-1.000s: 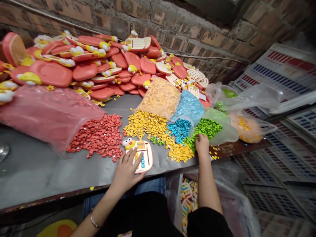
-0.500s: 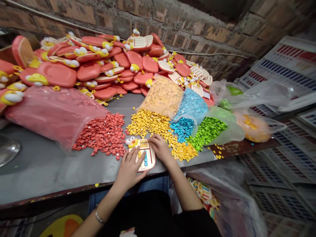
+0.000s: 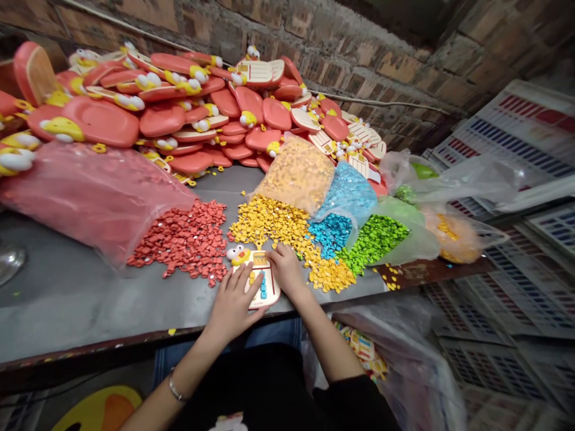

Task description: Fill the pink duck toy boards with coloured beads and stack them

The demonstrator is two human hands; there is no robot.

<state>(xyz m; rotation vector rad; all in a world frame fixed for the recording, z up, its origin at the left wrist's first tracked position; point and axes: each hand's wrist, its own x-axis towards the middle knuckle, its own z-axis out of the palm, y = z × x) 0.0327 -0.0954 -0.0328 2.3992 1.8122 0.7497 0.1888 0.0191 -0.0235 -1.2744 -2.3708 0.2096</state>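
Observation:
A cream duck-headed toy board (image 3: 271, 299) with a red rim lies at the table's near edge. Blue pieces (image 3: 263, 288) sit in a column on its face, with yellow pieces (image 3: 252, 279) beside them, partly under my fingers. My left hand (image 3: 233, 301) lies across the board's left side, fingers spread over the face and thumb along the near edge. At the upper right corner, my right hand (image 3: 286, 269) has its fingers pinched together by the small window; whatever they hold is hidden. Loose yellow pieces (image 3: 269, 221) lie just beyond the board.
Red pieces (image 3: 184, 239) spill from a pink bag (image 3: 90, 197) on the left. Right of centre are blue pieces (image 3: 330, 233) and green pieces (image 3: 380, 239) at their bags. Red-backed duck boards (image 3: 193, 114) are heaped against the brick wall (image 3: 314, 36). A plastic bag (image 3: 404, 353) hangs below the table edge.
The view has shifted slightly. Both hands stay on the same board in nearly the same pose; the right fingers remain at its upper right corner.

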